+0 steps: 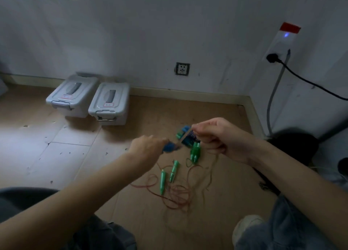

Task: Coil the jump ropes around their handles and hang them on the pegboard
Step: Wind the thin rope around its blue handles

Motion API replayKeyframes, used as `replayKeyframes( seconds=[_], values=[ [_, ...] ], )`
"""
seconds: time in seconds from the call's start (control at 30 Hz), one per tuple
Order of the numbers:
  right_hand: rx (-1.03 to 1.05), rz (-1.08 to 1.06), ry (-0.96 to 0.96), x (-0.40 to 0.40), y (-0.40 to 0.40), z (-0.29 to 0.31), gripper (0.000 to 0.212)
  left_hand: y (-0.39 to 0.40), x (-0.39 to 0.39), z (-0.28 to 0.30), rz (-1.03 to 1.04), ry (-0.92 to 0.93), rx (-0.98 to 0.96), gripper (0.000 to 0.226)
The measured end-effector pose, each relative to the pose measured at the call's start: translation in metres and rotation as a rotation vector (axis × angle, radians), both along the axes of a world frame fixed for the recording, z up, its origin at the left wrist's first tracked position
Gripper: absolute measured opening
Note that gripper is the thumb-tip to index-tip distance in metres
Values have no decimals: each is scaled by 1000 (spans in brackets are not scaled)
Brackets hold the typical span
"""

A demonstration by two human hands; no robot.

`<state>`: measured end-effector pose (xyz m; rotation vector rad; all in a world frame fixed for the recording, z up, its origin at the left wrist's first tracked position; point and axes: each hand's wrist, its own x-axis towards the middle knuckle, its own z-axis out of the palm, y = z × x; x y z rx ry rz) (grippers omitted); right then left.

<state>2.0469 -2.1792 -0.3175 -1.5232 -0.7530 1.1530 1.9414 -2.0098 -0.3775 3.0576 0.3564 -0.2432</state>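
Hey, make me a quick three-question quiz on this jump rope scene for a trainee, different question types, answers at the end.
1. True or false: the left hand grips a blue handle.
2. Multiple choice: where do the two separate green handles lie? A) in a storage box B) on the floor among loose red-brown rope C) on a pegboard
3. Fill in: the two grey storage boxes by the wall have their lids ____.

Key
1. True; the right hand also holds handles, blue, with a green pair just below it.
2. B
3. closed
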Motion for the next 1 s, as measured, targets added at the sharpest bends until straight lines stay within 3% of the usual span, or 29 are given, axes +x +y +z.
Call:
replayKeyframes(
  seconds=[0.13, 0.2, 0.3, 0.37, 0.47, 0.57, 0.63, 0.77, 0.8, 0.93, 1.0],
  values=[
    [-156, -147, -56, 13, -1, -8, 35, -34, -5, 0, -374, 82, 28, 39],
    [-280, -122, -303, 15, -1, -11, 35, -38, -7, 9, -500, 7, -12, 38],
    [-444, -42, -623, 17, -1, -13, 38, -31, -9, 32, -554, -238, -224, 30],
    [-422, -6, -561, 17, -3, -13, 38, -24, -10, 49, -460, -392, -379, 30],
    [-339, 69, -384, 13, -4, -16, 36, -20, -13, 63, -370, -477, -638, 42],
    [-332, 202, -187, 5, -7, -19, 38, -25, -12, 66, -257, -412, -887, 17],
    [-235, 212, -134, 5, -9, -20, 21, -22, -9, 69, -94, -335, -1117, 6],
    [65, 29, 238, 2, -6, -15, 27, -14, -5, 71, 191, -207, -1410, 7],
    [100, 4, 250, 0, -5, -14, 26, -13, -4, 69, 242, -188, -1480, 12],
    [-67, -24, -253, -5, -5, -8, 22, -3, 3, 66, 508, -170, -1886, 19],
    [-88, -23, -408, -7, -4, -2, 29, 10, 5, 65, 613, -201, -1961, 23]
  ],
)
